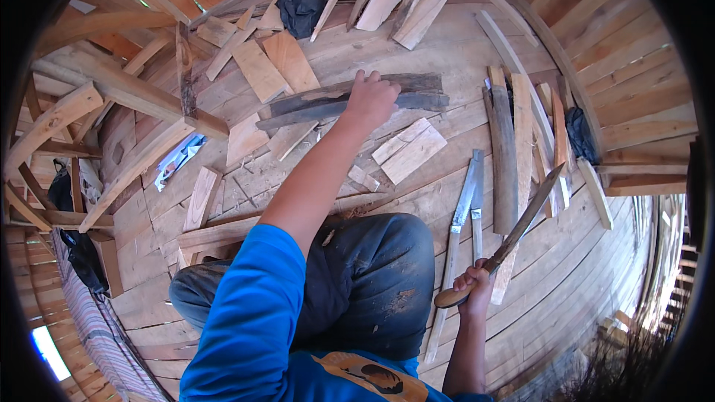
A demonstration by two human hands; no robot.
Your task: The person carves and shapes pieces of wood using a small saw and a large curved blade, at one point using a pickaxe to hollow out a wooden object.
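My left hand (372,100) is stretched forward, its fingers curled over a dark, weathered length of wood (305,109) that lies crosswise on the floor. The wood has a rough, split surface, and the hand hides part of it. Off to my right, my right hand (475,288) is closed around a machete (530,216). Its blade points up and away to the right, and the rounded butt of its brown handle sticks out below the fist. Two long blades with pale handles, a wider one (463,201) and a narrower one (477,190), lie beside it on the floor.
Pale board offcuts (410,149) lie around the dark wood. Upright planks (439,0) and a black bag (302,6) are at the far side. More long boards (521,126) lie to the right. A timber frame (126,89) stands on the left.
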